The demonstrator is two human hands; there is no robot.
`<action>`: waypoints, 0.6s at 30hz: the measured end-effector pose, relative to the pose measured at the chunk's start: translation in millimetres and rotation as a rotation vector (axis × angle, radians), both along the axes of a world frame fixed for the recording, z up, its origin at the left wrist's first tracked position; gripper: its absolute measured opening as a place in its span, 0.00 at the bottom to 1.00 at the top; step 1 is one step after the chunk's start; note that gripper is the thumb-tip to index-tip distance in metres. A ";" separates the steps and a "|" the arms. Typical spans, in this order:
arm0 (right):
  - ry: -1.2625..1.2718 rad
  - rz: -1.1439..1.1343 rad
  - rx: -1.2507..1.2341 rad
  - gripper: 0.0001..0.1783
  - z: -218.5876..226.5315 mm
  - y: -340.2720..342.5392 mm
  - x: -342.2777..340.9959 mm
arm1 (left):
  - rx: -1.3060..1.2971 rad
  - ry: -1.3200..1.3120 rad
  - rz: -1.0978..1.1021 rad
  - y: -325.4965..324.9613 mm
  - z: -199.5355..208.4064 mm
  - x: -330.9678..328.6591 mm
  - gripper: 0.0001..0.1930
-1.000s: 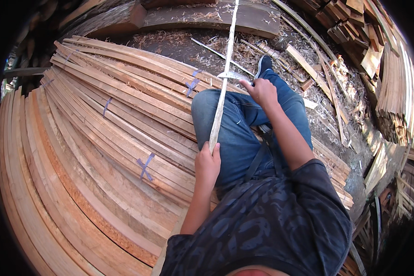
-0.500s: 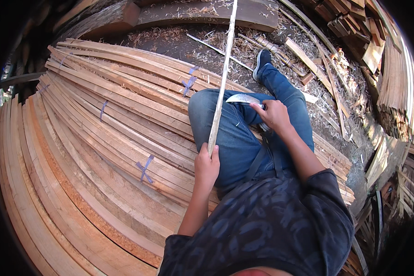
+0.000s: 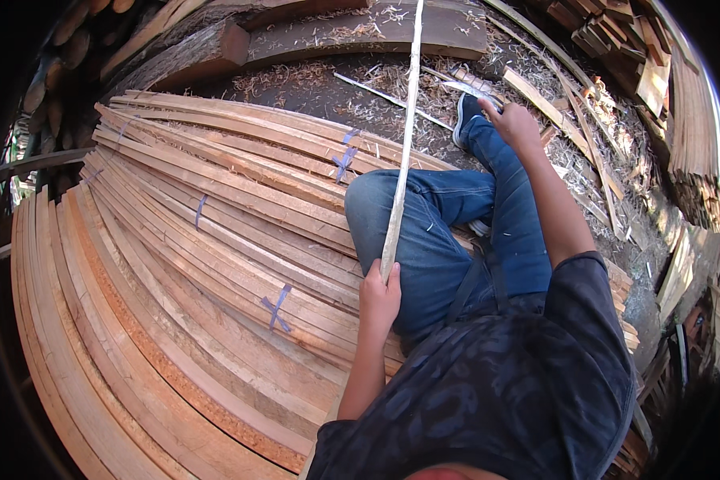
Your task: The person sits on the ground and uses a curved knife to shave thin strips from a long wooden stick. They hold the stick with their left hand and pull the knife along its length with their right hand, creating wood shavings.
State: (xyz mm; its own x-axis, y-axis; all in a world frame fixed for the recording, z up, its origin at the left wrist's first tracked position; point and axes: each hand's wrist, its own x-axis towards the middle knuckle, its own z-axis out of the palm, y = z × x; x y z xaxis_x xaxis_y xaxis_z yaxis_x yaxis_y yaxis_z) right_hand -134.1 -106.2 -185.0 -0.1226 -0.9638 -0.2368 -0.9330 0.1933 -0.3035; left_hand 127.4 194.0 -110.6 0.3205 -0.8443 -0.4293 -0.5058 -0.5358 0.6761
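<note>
My left hand (image 3: 380, 299) is wrapped round the near end of a long, pale wooden stick (image 3: 407, 148). The stick slants up over my bent left knee and runs out past the top edge of the view. In my right hand (image 3: 515, 126), stretched far forward above my right shin, is a knife (image 3: 466, 89) with a broad, curved blade. Its blade points left and stands apart from the stick. My fingers hide most of the knife's handle.
Long sawn planks (image 3: 240, 248), bundled with purple ties (image 3: 276, 306), lie under and left of me. Shavings litter the ground ahead, by a heavy dark beam (image 3: 360, 40). Loose wooden strips (image 3: 560, 120) lie to the right, with stacked slats (image 3: 694, 120) beyond.
My right hand has moved forward with the knife, from above my lap to near my right foot. My left hand keeps its hold on the stick. The whole view has shifted slightly.
</note>
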 end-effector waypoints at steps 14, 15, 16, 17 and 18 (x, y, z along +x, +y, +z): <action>-0.363 0.235 -0.020 0.44 6.9 108.0 43.9 | -0.019 -0.038 0.003 1.0 -0.2 -6.7 0.16; -0.338 0.302 -0.076 0.44 15.0 101.9 52.1 | -0.020 -0.049 -0.002 0.3 2.8 -7.5 0.16; -0.301 0.380 -0.096 0.44 22.2 97.6 60.8 | -0.022 -0.056 -0.007 -1.1 6.1 -8.9 0.16; -0.265 0.454 -0.112 0.45 27.4 95.5 70.0 | -0.021 -0.064 -0.014 -2.2 8.4 -9.3 0.16; -0.149 0.520 -0.043 0.44 30.5 90.0 78.7 | -0.034 -0.054 -0.005 -3.9 9.3 -10.3 0.16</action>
State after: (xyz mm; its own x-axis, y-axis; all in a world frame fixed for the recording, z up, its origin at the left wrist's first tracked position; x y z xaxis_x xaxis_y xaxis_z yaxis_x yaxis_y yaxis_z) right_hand -55.4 -16.1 -154.5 0.4047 -0.8976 -0.1747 -0.8487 -0.2976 -0.4371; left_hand 117.1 190.0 -101.3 0.3382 -0.8597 -0.3829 -0.5448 -0.5106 0.6652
